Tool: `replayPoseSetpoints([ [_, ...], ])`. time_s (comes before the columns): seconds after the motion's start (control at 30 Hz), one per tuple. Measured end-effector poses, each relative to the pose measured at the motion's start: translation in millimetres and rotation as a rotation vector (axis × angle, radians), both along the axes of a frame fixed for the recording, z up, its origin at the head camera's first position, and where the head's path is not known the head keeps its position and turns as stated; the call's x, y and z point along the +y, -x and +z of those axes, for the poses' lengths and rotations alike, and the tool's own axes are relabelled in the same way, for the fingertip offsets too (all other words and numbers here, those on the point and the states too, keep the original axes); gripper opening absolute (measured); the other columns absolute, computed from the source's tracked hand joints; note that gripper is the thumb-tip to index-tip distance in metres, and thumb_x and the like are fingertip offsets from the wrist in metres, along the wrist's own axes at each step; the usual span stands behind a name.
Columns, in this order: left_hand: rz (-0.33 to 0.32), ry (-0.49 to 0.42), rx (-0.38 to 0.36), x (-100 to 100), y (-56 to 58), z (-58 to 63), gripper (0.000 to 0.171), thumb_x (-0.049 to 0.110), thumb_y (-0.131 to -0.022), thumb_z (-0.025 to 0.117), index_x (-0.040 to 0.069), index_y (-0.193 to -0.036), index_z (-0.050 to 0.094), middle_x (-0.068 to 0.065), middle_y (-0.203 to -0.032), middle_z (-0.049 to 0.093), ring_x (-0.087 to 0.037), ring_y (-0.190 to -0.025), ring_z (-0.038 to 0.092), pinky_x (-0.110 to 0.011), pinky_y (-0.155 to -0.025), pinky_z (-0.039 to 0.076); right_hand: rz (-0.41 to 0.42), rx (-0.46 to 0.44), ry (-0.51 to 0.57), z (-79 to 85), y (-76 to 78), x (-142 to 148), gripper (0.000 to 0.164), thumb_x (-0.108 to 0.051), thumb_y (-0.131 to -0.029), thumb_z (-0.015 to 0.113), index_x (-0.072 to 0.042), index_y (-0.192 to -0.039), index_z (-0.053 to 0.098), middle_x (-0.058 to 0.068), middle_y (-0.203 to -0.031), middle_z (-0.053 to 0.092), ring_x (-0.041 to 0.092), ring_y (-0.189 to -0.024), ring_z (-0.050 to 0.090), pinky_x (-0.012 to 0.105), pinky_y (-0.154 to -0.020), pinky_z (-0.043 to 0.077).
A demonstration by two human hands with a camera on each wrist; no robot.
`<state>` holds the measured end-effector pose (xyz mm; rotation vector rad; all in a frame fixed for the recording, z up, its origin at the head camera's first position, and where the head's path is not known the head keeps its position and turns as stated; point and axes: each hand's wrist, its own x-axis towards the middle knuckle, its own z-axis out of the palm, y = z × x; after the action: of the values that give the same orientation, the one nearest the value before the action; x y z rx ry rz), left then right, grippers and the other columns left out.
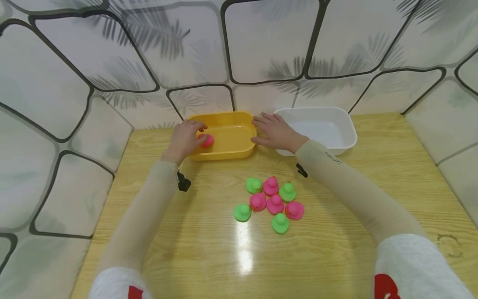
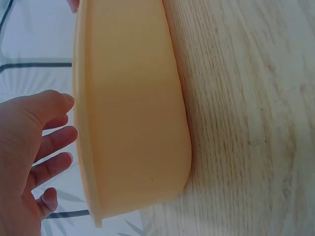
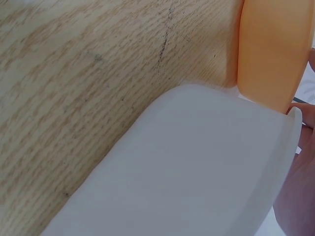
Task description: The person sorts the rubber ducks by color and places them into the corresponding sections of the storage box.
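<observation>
My left hand (image 1: pixel 184 140) is over the left end of a yellow plastic tray (image 1: pixel 222 156), its fingers loosely bent and apart. In the left wrist view nothing shows between those fingers, just above the tray's rim. A pink toy duck (image 1: pixel 207 140) lies inside the tray, partly covered by the left thumb. My right hand (image 1: pixel 278 132) reaches across the left end of a white plastic tray (image 1: pixel 337 150), fingers extended to the yellow tray's right rim. Whether they touch that rim is unclear. The right wrist view shows both trays side by side, with the hand partly hidden behind the white rim.
Nearer to me on the wooden table (image 1: pixel 209 249), several small toy ducks lie in a loose cluster, including a green duck (image 1: pixel 280 223) and a pink duck (image 1: pixel 275 204). Behind both trays rises a patterned wall (image 1: pixel 261 41). Black wrist cameras (image 1: pixel 183 182) hang under the forearms.
</observation>
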<state>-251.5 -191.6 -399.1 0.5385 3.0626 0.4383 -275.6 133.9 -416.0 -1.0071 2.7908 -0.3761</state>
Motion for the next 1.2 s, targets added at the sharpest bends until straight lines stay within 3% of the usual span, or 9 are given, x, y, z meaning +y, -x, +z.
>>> replayPoseSetpoints([
  [0.17,-0.061,-0.021,0.047,3.0,-14.1,1.4,0.032,0.026,-0.101,0.070,0.003,-0.123,0.071,-0.016,-0.116,0.071,-0.039,-0.114,0.057,-0.061,-0.101,0.041,0.000,0.000,-0.003,-0.3,-0.9,1.4,0.073,-0.047,-0.106,0.056,-0.001,-0.159,0.038,0.017,-0.167,0.033,0.041,-0.157,0.017,0.062,-0.125,0.012],
  [0.3,-0.138,-0.057,0.134,7.5,-28.0,-0.3,0.028,0.025,-0.099,0.072,0.003,-0.116,0.074,-0.016,-0.106,0.073,-0.037,-0.099,0.059,-0.053,-0.088,0.048,0.000,0.000,0.001,-0.3,-1.1,2.3,0.074,-0.048,-0.105,0.056,-0.001,-0.159,0.038,0.017,-0.167,0.033,0.041,-0.157,0.018,0.062,-0.125,0.012],
  [0.43,-0.208,-0.077,0.186,14.0,-42.0,-2.7,0.026,0.022,-0.097,0.075,0.002,-0.114,0.075,-0.014,-0.103,0.075,-0.035,-0.094,0.060,-0.049,-0.085,0.050,0.000,0.004,0.005,-1.3,-0.2,2.8,0.074,-0.048,-0.105,0.057,-0.001,-0.159,0.039,0.018,-0.167,0.034,0.041,-0.157,0.018,0.062,-0.125,0.012],
  [0.63,-0.258,-0.076,0.222,27.0,-64.1,-3.2,0.026,0.023,-0.094,0.078,0.005,-0.113,0.076,-0.010,-0.105,0.075,-0.034,-0.099,0.063,-0.051,-0.084,0.049,-0.002,0.001,-0.001,-2.6,0.9,2.1,0.074,-0.048,-0.105,0.056,-0.002,-0.160,0.038,0.017,-0.168,0.033,0.040,-0.158,0.017,0.062,-0.125,0.011],
  [0.8,-0.292,-0.134,0.231,40.2,-85.2,-2.6,0.026,0.021,-0.092,0.080,0.005,-0.112,0.077,-0.009,-0.105,0.075,-0.032,-0.096,0.063,-0.050,-0.083,0.047,-0.001,0.006,-0.011,-2.2,0.3,0.8,0.075,-0.049,-0.105,0.056,-0.001,-0.159,0.038,0.017,-0.167,0.033,0.040,-0.158,0.017,0.061,-0.125,0.012],
  [1.2,-0.392,-0.154,0.262,72.8,-132.8,-17.8,0.030,0.031,-0.091,0.082,0.012,-0.114,0.077,-0.003,-0.108,0.076,-0.025,-0.101,0.064,-0.042,-0.083,0.050,-0.012,0.008,-0.003,-3.1,0.8,-0.5,0.072,-0.048,-0.106,0.055,-0.002,-0.159,0.039,0.016,-0.167,0.033,0.040,-0.158,0.018,0.061,-0.125,0.011],
])
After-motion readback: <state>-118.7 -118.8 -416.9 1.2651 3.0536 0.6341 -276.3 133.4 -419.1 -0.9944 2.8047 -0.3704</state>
